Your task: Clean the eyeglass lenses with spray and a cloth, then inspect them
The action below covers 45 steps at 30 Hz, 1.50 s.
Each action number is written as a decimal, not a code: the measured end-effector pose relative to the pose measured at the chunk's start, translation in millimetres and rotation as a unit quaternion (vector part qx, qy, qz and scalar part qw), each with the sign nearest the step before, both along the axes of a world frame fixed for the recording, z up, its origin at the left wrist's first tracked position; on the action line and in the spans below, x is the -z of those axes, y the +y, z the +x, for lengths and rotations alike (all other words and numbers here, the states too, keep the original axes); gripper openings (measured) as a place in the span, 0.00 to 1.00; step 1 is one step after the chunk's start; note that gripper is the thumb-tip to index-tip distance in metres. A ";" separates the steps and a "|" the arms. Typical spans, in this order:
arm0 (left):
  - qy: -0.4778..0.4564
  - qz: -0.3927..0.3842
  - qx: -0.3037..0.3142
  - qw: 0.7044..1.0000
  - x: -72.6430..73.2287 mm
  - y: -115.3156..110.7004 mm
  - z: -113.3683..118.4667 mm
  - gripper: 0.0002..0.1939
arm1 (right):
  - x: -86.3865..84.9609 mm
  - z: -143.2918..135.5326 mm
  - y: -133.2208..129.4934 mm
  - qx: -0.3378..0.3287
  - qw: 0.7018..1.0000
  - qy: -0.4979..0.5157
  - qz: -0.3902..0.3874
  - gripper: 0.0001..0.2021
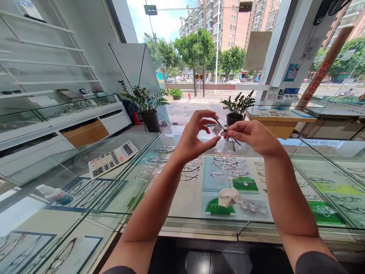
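A thin-framed pair of eyeglasses (217, 129) is held up above the glass counter, with a small label showing on one lens. My right hand (252, 135) pinches the frame between thumb and fingers. On the other side, my left hand (196, 135) curves around the near lens in a C shape, thumb and index finger wide apart. Its fingertips are close to the lens and the temple ends; whether they touch is hard to make out. Below, a crumpled white cloth (229, 197) lies on the counter over a green display card (213, 206).
Rows of eyeglasses (229, 163) fill the glass display counter (182, 224). At left are a calculator (113, 159) and a white bottle (54, 195) lying on its side. Potted plants (149, 118) stand beyond the counter, before large windows. More display cases line both sides.
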<state>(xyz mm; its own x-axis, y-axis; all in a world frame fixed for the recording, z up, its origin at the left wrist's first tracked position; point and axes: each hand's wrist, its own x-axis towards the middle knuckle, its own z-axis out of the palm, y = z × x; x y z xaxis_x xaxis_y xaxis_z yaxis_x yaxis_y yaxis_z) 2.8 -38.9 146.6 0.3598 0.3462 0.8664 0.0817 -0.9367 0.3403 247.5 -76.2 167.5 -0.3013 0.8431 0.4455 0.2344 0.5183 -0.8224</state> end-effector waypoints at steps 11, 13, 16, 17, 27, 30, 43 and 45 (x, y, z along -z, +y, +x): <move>-0.142 -0.251 -0.196 0.937 100.2 -131.4 -40.3 0.09 | 89.3 -87.3 -60.3 0.065 0.996 0.059 -0.026 0.16; -0.157 -0.333 -0.175 0.913 118.4 -148.3 -43.5 0.12 | 113.3 -109.6 -84.4 0.096 0.994 0.052 -0.003 0.13; -0.193 -0.427 -0.138 0.873 140.2 -165.3 -50.7 0.17 | 143.0 -138.1 -115.5 0.145 0.988 0.021 0.056 0.10; -0.206 -0.448 -0.128 0.861 145.6 -170.0 -53.6 0.18 | 151.3 -145.7 -123.5 0.160 0.984 0.010 0.076 0.10; -0.274 -0.535 -0.111 0.791 159.5 -195.7 -80.5 0.23 | 184.1 -186.8 -161.4 0.157 0.976 -0.050 0.146 0.12; -0.196 -0.512 -0.131 0.826 147.1 -181.0 -102.7 0.23 | 174.4 -176.6 -168.8 0.105 0.986 -0.058 0.118 0.18; 0.416 -0.225 -0.368 0.800 12.7 19.4 -208.7 0.11 | 234.0 0.3 -120.3 0.315 0.937 0.119 -0.093 0.20; 0.480 -0.214 -0.381 0.761 18.8 50.5 -205.5 0.13 | 238.7 8.2 -117.5 0.291 0.930 0.196 -0.109 0.18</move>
<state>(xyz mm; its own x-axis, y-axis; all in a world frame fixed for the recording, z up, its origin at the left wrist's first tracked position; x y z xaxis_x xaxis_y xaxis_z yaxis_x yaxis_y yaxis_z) -202.7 11.6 127.8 0.3089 0.9476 0.0811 0.9489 -0.3128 0.0415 255.8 -193.7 -71.2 0.3835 0.8960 0.2240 0.0833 0.2080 -0.9746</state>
